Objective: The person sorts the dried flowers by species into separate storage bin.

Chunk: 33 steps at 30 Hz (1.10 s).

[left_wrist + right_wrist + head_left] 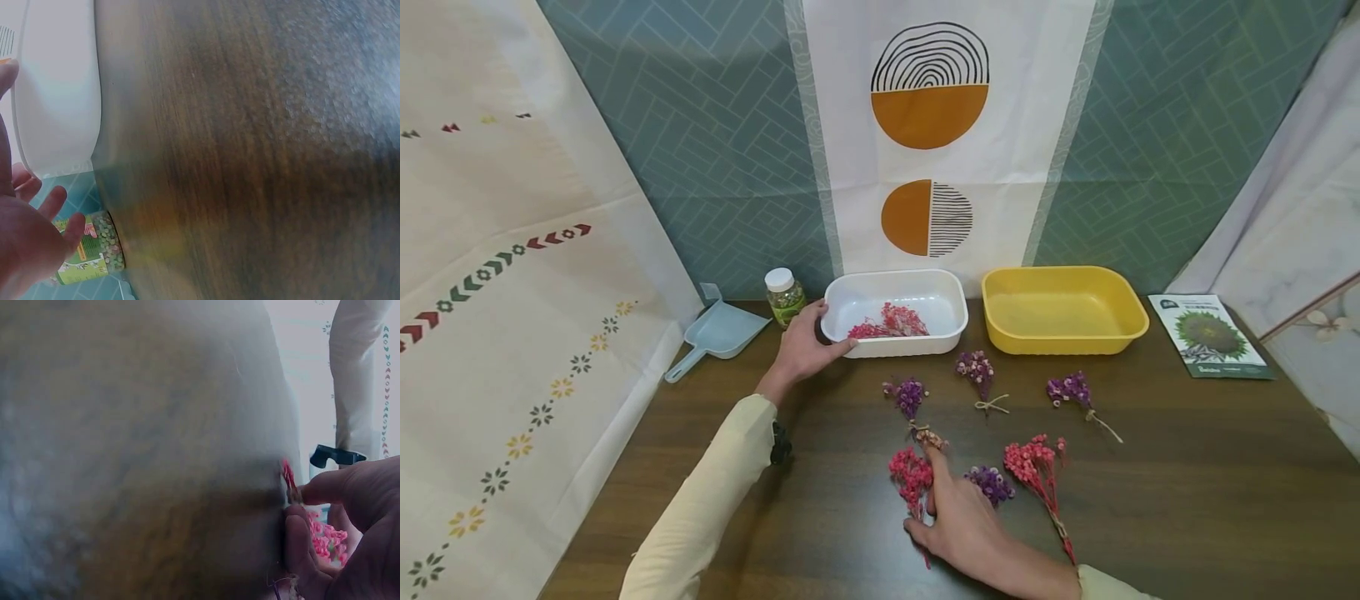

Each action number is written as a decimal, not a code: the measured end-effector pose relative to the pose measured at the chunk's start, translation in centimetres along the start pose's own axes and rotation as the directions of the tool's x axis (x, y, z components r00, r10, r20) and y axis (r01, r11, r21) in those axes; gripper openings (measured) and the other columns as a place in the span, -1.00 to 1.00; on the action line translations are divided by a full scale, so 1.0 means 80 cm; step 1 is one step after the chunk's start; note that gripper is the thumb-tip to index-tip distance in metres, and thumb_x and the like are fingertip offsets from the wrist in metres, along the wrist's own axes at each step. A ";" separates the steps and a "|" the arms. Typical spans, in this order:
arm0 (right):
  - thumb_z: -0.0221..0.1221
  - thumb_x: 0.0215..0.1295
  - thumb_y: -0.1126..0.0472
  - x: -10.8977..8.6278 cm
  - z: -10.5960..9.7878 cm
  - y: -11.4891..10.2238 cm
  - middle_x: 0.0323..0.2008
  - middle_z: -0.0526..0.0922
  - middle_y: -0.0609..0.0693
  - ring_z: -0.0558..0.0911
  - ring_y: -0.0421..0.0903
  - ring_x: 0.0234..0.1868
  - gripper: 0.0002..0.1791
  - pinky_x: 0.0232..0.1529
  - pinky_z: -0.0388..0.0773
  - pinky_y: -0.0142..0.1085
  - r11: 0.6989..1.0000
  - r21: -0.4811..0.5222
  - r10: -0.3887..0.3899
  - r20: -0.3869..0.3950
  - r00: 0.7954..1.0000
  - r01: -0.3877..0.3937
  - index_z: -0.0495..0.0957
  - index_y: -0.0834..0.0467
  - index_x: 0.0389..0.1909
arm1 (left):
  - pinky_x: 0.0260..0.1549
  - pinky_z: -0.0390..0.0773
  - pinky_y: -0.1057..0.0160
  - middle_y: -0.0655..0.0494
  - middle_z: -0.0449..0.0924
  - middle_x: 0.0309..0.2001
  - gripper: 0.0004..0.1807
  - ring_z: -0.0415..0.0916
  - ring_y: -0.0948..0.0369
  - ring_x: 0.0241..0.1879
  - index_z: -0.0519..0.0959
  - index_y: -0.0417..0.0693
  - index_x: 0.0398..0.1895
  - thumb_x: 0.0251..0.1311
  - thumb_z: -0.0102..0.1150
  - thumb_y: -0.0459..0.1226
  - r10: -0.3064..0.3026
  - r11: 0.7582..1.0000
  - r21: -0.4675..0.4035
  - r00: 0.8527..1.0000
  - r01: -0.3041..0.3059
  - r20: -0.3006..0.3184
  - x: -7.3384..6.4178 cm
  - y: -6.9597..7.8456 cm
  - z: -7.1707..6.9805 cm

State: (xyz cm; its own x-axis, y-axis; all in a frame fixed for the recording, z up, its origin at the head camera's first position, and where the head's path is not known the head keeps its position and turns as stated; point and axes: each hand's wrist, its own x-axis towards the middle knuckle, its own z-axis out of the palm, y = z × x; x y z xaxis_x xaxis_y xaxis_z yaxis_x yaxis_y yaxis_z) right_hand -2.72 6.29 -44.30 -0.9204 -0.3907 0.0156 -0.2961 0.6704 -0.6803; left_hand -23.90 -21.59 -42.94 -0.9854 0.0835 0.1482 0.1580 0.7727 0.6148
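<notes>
My left hand (805, 342) holds the left end of a white plastic basin (951, 337), thumb at the front rim and fingers about the end wall. Pink dried flowers (891, 321) lie inside it. Over the table, my right hand (966, 525) pinches the stems of a pink dried flower bunch (912, 479) between thumb and fingers; the stem end (289, 475) pokes out in the right wrist view. Close around that hand lie purple bunches (988, 483), (907, 400) and a second pink bunch (1033, 462) tied with twine. A pale bunch (931, 439) shows just beyond the index finger.
A yellow basin (1063, 342) stands right of the white one. Two more purple bunches (976, 371), (1069, 389) lie before the basins. At the left are a jar with a white lid (785, 296) and a blue dustpan (722, 329); a seed packet (1210, 337) lies far right.
</notes>
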 end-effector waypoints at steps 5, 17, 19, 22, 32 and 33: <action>0.45 0.03 0.28 -0.001 -0.001 0.004 -0.61 0.45 -0.32 0.37 -0.39 -0.70 -0.10 -0.64 0.40 -0.39 0.998 0.020 -0.057 -0.002 0.998 0.057 0.18 0.39 0.35 | 0.27 0.28 -0.24 -0.15 0.24 0.43 0.02 0.23 -0.10 0.34 0.23 -0.17 0.45 0.02 0.40 0.17 -0.004 1.000 -0.001 1.000 0.003 -0.001 -0.001 0.001 -0.001; 0.39 0.05 0.37 -0.008 -0.002 0.007 -0.61 0.46 -0.34 0.38 -0.39 -0.71 -0.23 -0.63 0.40 -0.40 0.994 0.068 -0.082 -0.001 0.997 0.081 0.26 0.24 0.28 | 0.28 0.27 -0.23 -0.14 0.24 0.43 -0.01 0.23 -0.09 0.35 0.24 -0.17 0.43 0.03 0.40 0.15 -0.008 1.000 0.002 1.000 0.008 0.000 0.000 0.003 -0.001; 0.38 0.04 0.38 -0.009 -0.002 0.007 -0.60 0.46 -0.34 0.39 -0.40 -0.70 -0.23 -0.63 0.41 -0.40 0.993 0.075 -0.088 -0.007 0.996 0.089 0.26 0.23 0.29 | 0.28 0.27 -0.22 -0.15 0.24 0.43 0.00 0.23 -0.10 0.34 0.24 -0.17 0.43 0.02 0.40 0.15 -0.006 1.000 0.004 1.000 0.006 0.000 0.000 0.003 -0.001; 0.37 0.04 0.39 -0.011 -0.002 0.007 -0.58 0.46 -0.34 0.38 -0.40 -0.69 -0.22 -0.63 0.41 -0.41 0.992 0.086 -0.093 -0.011 0.996 0.093 0.26 0.24 0.30 | 0.28 0.28 -0.22 -0.15 0.25 0.42 0.01 0.24 -0.09 0.34 0.23 -0.17 0.44 0.02 0.41 0.15 -0.003 1.000 0.003 1.000 0.003 0.002 -0.001 0.003 -0.001; 0.40 0.00 0.45 -0.015 -0.011 0.004 -0.56 0.48 -0.30 0.43 -0.42 -0.63 -0.22 -0.57 0.48 -0.43 0.982 0.119 -0.142 -0.061 0.988 0.149 0.30 0.30 0.28 | 0.26 0.30 -0.24 -0.14 0.24 0.43 0.04 0.23 -0.10 0.34 0.22 -0.18 0.46 0.01 0.42 0.16 0.007 1.000 -0.013 1.000 -0.007 -0.001 -0.002 0.002 -0.002; 0.41 -0.01 0.45 -0.014 -0.012 0.004 -0.55 0.49 -0.29 0.44 -0.42 -0.62 -0.23 -0.57 0.48 -0.43 0.981 0.108 -0.156 -0.078 0.985 0.164 0.31 0.30 0.27 | 0.26 0.30 -0.24 -0.14 0.24 0.43 0.04 0.23 -0.10 0.35 0.22 -0.18 0.46 0.01 0.42 0.16 0.008 1.000 -0.013 1.000 -0.008 -0.001 -0.002 0.002 -0.002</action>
State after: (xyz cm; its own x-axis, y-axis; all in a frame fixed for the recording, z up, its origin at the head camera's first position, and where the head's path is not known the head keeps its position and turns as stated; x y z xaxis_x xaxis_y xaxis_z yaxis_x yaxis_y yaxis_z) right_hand -2.01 7.56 -43.84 -0.8799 -0.4403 0.1785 -0.4137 0.5252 -0.7437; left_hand -23.74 -21.59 -42.78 -0.9841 0.0888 0.1536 0.1663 0.7639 0.6235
